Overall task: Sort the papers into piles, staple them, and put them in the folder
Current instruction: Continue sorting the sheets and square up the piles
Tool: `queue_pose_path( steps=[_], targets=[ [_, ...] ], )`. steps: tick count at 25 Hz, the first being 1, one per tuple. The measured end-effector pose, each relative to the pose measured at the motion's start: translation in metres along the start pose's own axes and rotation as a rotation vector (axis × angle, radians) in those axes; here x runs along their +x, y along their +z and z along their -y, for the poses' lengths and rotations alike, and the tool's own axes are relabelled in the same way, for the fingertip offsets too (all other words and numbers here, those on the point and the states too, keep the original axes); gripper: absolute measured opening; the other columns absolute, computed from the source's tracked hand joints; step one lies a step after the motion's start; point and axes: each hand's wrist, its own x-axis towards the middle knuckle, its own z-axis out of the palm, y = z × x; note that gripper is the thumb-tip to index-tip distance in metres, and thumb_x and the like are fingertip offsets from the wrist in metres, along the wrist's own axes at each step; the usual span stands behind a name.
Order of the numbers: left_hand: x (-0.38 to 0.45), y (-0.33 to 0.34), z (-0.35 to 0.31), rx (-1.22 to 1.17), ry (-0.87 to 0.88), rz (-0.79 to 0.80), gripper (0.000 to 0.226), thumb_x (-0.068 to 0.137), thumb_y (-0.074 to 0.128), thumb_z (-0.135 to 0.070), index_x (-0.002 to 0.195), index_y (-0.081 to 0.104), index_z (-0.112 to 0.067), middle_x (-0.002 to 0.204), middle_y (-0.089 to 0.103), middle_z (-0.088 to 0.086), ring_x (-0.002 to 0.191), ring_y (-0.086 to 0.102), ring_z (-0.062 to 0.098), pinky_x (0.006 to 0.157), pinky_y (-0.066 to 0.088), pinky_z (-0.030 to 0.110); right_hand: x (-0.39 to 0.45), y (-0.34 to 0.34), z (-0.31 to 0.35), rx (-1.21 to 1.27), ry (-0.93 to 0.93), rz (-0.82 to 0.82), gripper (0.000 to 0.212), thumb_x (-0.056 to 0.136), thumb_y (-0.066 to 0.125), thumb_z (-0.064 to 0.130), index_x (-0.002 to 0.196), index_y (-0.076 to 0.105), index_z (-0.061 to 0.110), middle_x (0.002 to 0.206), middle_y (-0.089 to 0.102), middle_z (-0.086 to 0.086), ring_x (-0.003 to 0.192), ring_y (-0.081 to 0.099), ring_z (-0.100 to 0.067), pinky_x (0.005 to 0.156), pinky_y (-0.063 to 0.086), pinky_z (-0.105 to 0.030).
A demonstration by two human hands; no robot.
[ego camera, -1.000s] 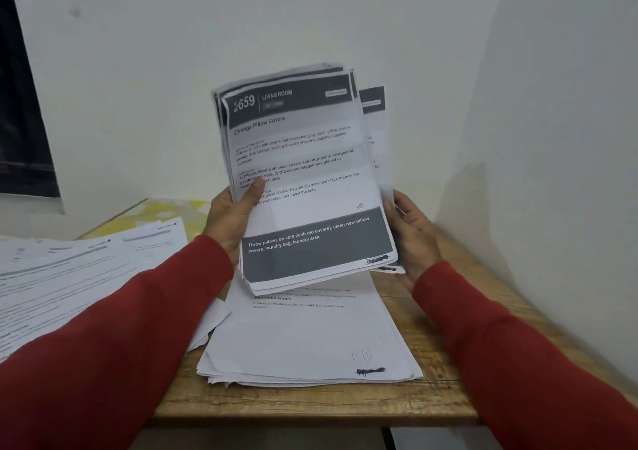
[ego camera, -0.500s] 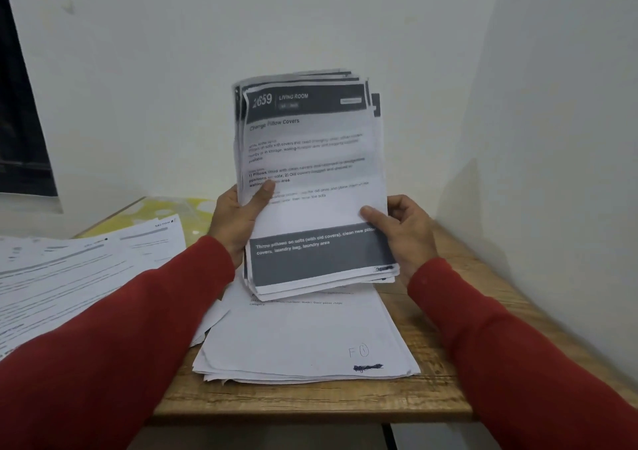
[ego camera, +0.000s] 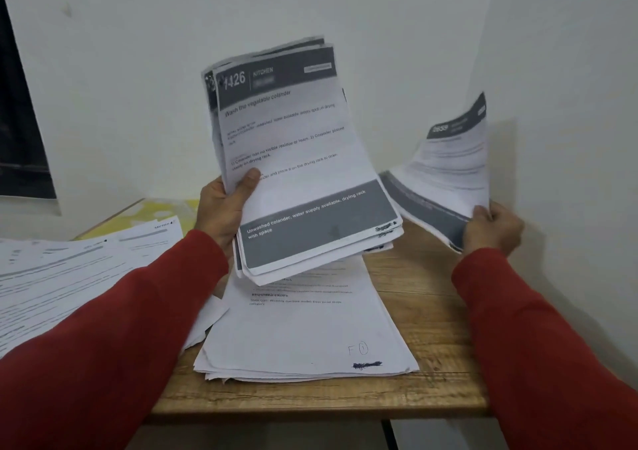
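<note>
The top sheet is off the stack now: half a second ago my right hand sat at the lower right corner of the "Living Room" page, and now that page [ego camera: 448, 170] hangs out at the right of the frame, well apart from the bundle, bent and a little blurred. My right hand [ego camera: 492, 230] pinches it by its lower edge, fingers curled round the paper. My left hand [ego camera: 224, 208] grips the stack [ego camera: 297, 159] at centre frame, thumb pressed across the front, the rest of the fingers hidden behind. The sheet now showing on top reads "Kitchen", about washing a colander, where the "Living Room" page showed before.

I take this as one sorting step half done: a page is separated and needs a pile. Below the stack, at lower centre, a pile [ego camera: 303, 342] lies on the wooden table [ego camera: 424, 297]; more papers [ego camera: 69, 270] are spread at the left edge of the frame. Something yellow [ego camera: 162, 213] sits behind them at middle left, perhaps the folder, though I cannot tell. No stapler shows. Plenty of sheets remain in my left hand, so stapling and filing look a good way off
</note>
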Motion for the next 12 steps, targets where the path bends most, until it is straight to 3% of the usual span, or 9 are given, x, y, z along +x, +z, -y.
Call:
queue_pose_path(
  steps=[3,5,7,10,12],
  targets=[
    [0.000,0.001,-0.004,-0.046,0.009,0.056,0.011,0.095,0.064,-0.014,0.104,0.070,-0.015,0.099,0.077,-0.001,0.091,0.073,0.017,0.080,0.059,0.031,-0.006,0.004,0.000,-0.020,-0.116,0.100,0.018,0.092,0.054,0.008,0.097,0.071,0.003,0.085,0.058,-0.003,0.085,0.052,-0.015,0.072,0.038,-0.023],
    [0.000,0.002,-0.004,-0.060,0.000,0.092,0.012,0.095,0.062,-0.014,0.104,0.070,-0.015,0.102,0.076,0.000,0.094,0.072,0.018,0.084,0.059,0.033,-0.022,0.016,0.009,0.167,-0.136,0.340,0.017,0.093,0.057,0.007,0.100,0.072,0.004,0.092,0.067,-0.003,0.087,0.058,-0.016,0.074,0.043,-0.023],
    [-0.001,0.003,-0.002,-0.047,-0.013,0.088,0.012,0.096,0.062,-0.015,0.104,0.070,-0.015,0.099,0.077,0.000,0.091,0.072,0.017,0.080,0.059,0.030,-0.047,0.025,0.020,0.453,-0.041,0.624,0.020,0.094,0.059,0.006,0.110,0.071,0.004,0.100,0.073,-0.011,0.084,0.064,-0.021,0.075,0.053,-0.034],
    [-0.001,0.002,0.003,-0.005,-0.052,0.050,0.012,0.095,0.064,-0.018,0.104,0.071,-0.013,0.096,0.077,0.000,0.086,0.073,0.016,0.074,0.059,0.029,-0.082,0.026,0.036,0.567,-0.004,0.863,0.019,0.096,0.059,0.007,0.112,0.069,0.003,0.087,0.074,-0.009,0.065,0.065,-0.015,0.055,0.055,-0.027],
    [0.000,0.000,0.006,0.020,-0.074,0.052,0.015,0.095,0.065,-0.019,0.106,0.070,-0.011,0.097,0.077,0.002,0.086,0.074,0.017,0.074,0.060,0.029,-0.092,0.025,0.039,0.604,0.016,0.940,0.018,0.098,0.057,0.011,0.111,0.068,0.004,0.082,0.071,-0.005,0.062,0.061,-0.013,0.054,0.051,-0.024]
  ],
)
